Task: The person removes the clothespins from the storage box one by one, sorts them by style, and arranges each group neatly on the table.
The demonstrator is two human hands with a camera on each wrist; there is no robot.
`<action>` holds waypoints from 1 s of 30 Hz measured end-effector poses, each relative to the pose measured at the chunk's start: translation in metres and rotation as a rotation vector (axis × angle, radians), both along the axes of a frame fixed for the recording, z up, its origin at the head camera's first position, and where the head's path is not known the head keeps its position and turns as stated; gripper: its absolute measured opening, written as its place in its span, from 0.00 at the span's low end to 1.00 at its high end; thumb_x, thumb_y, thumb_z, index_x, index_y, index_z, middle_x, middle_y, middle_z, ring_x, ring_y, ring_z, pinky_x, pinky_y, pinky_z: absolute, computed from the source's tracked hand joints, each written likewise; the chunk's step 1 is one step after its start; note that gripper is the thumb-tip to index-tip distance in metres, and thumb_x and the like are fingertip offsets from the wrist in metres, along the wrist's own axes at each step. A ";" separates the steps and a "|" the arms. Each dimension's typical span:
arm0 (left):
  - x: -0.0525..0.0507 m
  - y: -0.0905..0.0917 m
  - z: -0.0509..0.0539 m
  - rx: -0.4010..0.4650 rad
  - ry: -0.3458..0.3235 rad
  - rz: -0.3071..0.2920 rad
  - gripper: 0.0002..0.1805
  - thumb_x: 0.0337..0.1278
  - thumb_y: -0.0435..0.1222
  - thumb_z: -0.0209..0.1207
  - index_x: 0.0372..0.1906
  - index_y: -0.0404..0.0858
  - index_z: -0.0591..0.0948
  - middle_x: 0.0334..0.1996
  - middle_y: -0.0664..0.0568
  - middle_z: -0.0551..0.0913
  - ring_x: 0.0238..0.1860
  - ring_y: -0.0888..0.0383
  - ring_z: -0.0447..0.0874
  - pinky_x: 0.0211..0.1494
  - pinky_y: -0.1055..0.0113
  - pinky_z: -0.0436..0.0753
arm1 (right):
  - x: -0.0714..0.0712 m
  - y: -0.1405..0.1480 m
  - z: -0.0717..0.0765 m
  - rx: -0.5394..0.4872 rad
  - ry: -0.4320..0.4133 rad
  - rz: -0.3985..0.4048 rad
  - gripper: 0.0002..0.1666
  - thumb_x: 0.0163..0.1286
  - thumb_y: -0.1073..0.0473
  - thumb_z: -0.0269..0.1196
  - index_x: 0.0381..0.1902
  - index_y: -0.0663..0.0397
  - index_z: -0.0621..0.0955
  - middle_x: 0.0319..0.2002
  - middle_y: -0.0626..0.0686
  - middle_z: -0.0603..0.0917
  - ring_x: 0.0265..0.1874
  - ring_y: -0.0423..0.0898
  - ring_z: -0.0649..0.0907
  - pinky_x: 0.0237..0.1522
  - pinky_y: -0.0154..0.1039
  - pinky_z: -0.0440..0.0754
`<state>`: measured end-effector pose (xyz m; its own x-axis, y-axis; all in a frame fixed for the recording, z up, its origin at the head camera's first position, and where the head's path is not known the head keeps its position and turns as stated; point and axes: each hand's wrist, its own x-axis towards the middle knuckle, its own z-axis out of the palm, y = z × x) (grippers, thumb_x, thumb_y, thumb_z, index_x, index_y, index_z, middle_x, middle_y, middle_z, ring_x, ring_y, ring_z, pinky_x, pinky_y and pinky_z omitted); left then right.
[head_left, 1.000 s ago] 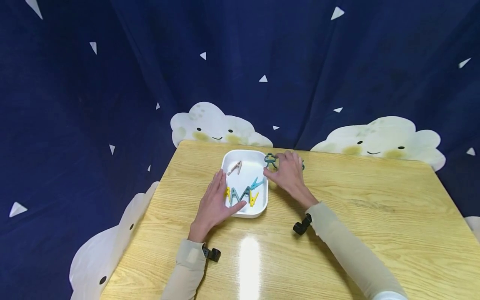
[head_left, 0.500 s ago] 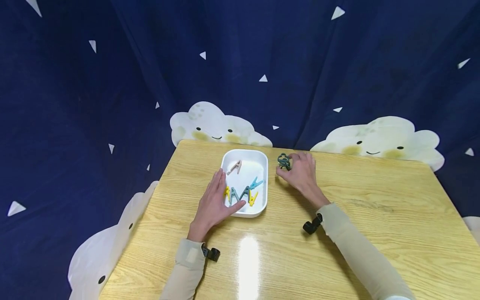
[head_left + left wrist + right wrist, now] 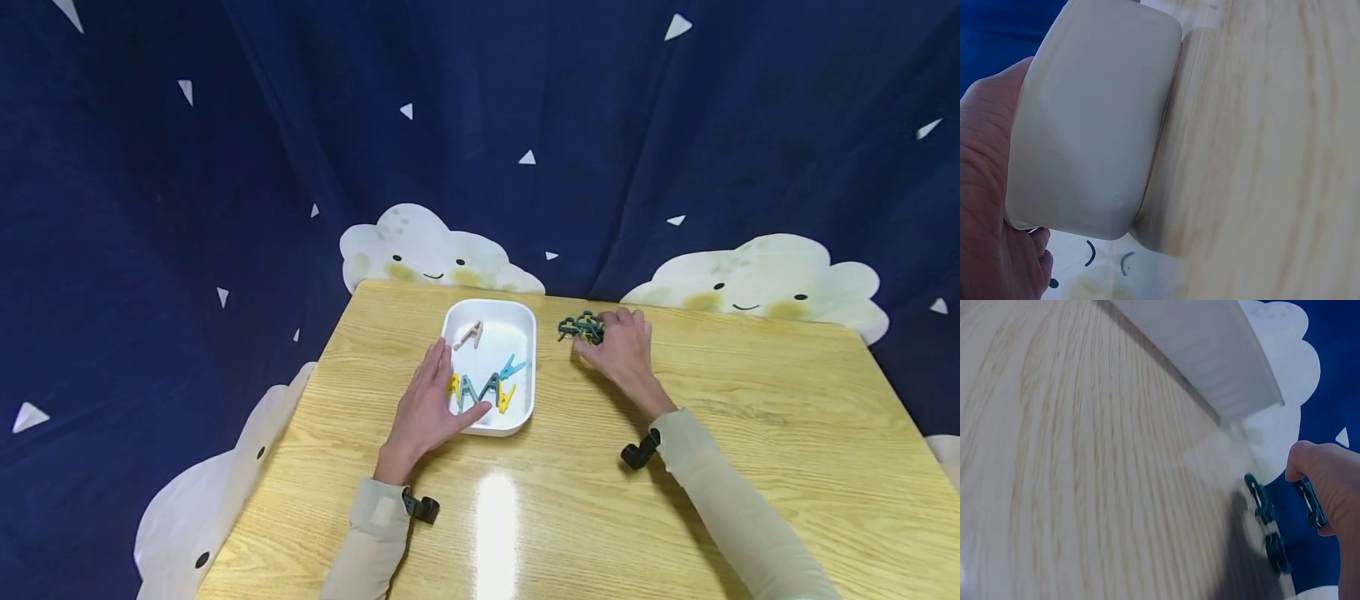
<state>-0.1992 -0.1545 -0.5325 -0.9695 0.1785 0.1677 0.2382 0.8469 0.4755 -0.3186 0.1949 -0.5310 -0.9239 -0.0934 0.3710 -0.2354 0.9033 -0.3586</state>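
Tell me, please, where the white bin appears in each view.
Head: white bin just below centre, the left hand at its left side.
Left wrist: white bin fills the upper left.
Right wrist: white bin at the top edge, right of centre.
Shared landmark: the wooden table under it.

The head view is bright and mostly sharp — a white streak of glare crosses the near table (image 3: 712, 467), while the curtain (image 3: 480, 75) looks dark. Both wrist views are duller, softer (the wood grain hazy), with shadows beside the tray (image 3: 1091, 119) and clips (image 3: 1260, 499).
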 end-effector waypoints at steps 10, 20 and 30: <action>0.000 0.001 0.000 -0.002 0.000 -0.001 0.68 0.54 0.77 0.56 0.85 0.37 0.43 0.86 0.51 0.37 0.85 0.52 0.38 0.85 0.53 0.52 | -0.004 0.023 -0.012 0.008 0.010 0.003 0.40 0.58 0.39 0.73 0.52 0.71 0.83 0.44 0.65 0.80 0.43 0.63 0.71 0.48 0.58 0.67; 0.000 0.001 -0.002 0.009 -0.004 0.001 0.69 0.54 0.78 0.55 0.85 0.37 0.43 0.86 0.51 0.38 0.85 0.55 0.36 0.85 0.53 0.52 | -0.005 0.043 -0.017 -0.009 0.010 -0.014 0.40 0.57 0.40 0.72 0.52 0.72 0.83 0.42 0.65 0.80 0.41 0.64 0.71 0.48 0.60 0.67; 0.000 0.000 -0.002 0.002 0.001 0.004 0.68 0.54 0.78 0.55 0.85 0.37 0.44 0.86 0.51 0.37 0.85 0.51 0.39 0.84 0.53 0.53 | -0.007 0.058 -0.024 0.019 -0.014 -0.044 0.40 0.57 0.40 0.69 0.51 0.73 0.83 0.40 0.67 0.79 0.40 0.66 0.70 0.49 0.61 0.67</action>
<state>-0.1996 -0.1545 -0.5344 -0.9702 0.1740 0.1687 0.2349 0.8467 0.4774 -0.3256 0.2529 -0.5546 -0.9324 -0.0592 0.3565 -0.1900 0.9193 -0.3445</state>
